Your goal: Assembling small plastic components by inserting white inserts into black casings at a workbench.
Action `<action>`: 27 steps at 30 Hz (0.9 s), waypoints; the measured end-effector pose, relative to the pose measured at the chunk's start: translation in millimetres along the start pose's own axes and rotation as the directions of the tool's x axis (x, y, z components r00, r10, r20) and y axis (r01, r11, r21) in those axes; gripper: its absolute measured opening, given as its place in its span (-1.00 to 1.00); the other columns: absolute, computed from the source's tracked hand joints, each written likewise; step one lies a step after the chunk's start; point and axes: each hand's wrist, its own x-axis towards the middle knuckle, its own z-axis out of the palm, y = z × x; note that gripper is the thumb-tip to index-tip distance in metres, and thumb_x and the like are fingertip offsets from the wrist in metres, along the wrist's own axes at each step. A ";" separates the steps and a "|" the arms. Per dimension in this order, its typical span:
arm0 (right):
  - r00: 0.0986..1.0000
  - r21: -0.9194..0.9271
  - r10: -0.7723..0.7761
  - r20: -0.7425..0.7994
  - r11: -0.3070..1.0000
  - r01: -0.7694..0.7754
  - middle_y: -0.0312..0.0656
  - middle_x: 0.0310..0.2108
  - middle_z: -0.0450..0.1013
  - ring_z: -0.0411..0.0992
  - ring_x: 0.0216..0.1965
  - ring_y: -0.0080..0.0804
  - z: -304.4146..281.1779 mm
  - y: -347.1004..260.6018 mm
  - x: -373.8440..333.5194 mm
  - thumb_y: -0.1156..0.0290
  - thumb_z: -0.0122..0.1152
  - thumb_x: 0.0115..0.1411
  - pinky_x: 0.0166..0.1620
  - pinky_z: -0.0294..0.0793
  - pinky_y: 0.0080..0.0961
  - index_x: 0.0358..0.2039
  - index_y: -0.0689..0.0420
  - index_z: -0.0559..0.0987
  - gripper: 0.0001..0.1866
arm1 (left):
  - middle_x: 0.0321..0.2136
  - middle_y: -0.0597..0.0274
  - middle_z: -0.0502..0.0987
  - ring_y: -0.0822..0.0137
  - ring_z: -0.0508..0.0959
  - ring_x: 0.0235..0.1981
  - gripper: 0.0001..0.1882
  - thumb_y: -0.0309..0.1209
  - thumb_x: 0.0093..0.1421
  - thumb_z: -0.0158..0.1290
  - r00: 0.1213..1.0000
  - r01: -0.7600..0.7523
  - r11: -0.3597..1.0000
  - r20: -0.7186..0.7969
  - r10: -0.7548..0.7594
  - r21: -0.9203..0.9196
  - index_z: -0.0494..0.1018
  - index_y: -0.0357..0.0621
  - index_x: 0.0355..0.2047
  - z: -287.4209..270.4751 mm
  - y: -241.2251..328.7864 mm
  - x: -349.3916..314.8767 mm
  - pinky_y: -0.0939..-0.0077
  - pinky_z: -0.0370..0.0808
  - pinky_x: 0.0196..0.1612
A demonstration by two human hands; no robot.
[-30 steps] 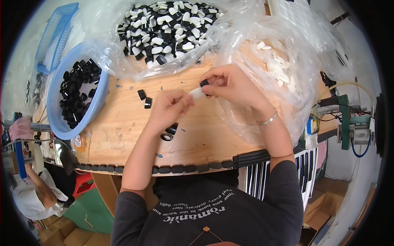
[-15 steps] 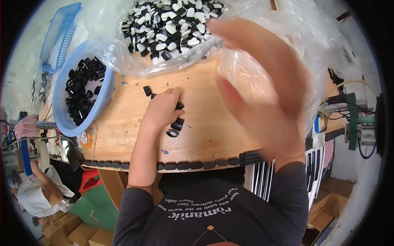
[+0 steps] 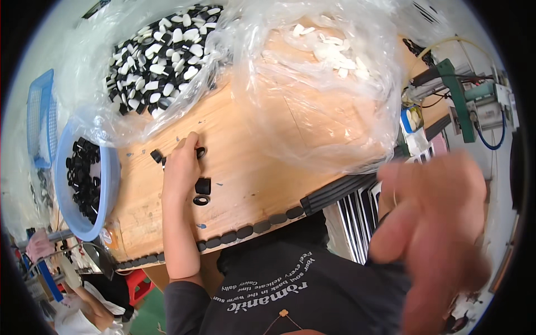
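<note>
My left hand point(image 3: 181, 167) rests on the wooden tabletop, fingers curled around a small black cap point(image 3: 201, 152) that shows beside the fingertips. Another black piece point(image 3: 156, 155) lies just left of it, and one more is partly covered by the hand. Closer to me, a black cylindrical cap point(image 3: 203, 186) sits beside a black ring-shaped cap point(image 3: 201, 200). Off the table's right side, my right hand point(image 3: 435, 212) is raised close to the camera. Motion smears its fingers, so whether it holds anything is unclear.
A clear plastic bag point(image 3: 153, 72) of mixed black and white pieces lies at the back left. Another clear bag point(image 3: 318, 106) has white pieces in it. A blue basin point(image 3: 111, 178) of black caps stands left. Dark pads line the table edge point(image 3: 245, 231). A green-framed device point(image 3: 458, 100) is right.
The view has swung rightward, so the table's contents sit further left. My right hand has moved from above the table to beyond its right side. My left hand stays by the black caps.
</note>
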 end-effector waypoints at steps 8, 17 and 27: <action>0.894 -0.442 0.387 0.227 0.858 -0.259 0.02 -0.34 0.51 0.48 -0.22 -0.07 35.3 364.1 3.1 0.53 0.08 0.06 -0.13 0.43 -0.27 -0.21 0.22 0.52 -0.76 | -0.46 -0.06 0.44 -0.05 0.47 -0.46 -0.90 -0.68 0.06 -0.10 0.980 -0.197 0.980 -0.026 0.197 -0.038 0.39 -0.29 -0.43 10.3 8.6 6.1 0.22 0.39 -0.38; 0.627 -0.520 0.766 -0.143 0.481 -0.706 0.24 -0.19 0.46 0.41 -0.05 0.06 33.6 387.4 -6.4 0.52 0.13 -0.01 0.01 0.41 -0.19 -0.25 0.25 0.56 -0.74 | -0.44 0.02 0.42 0.07 0.49 -0.48 -0.82 -0.57 -0.03 0.17 0.984 -0.178 0.984 -0.010 0.178 -0.029 0.39 -0.30 -0.42 17.2 5.5 7.6 0.31 0.42 -0.39; 0.771 -0.564 0.631 -0.085 0.607 -0.559 0.09 0.13 0.31 0.27 0.13 0.08 50.2 410.1 2.5 0.06 0.42 -0.19 0.14 0.19 -0.04 0.32 -0.08 0.01 0.10 | -0.40 0.02 0.40 -0.05 0.48 -0.37 -0.84 -0.62 -0.02 0.12 0.980 -0.196 0.978 -0.020 0.198 0.073 0.38 -0.29 -0.41 18.4 12.4 6.7 0.21 0.42 -0.34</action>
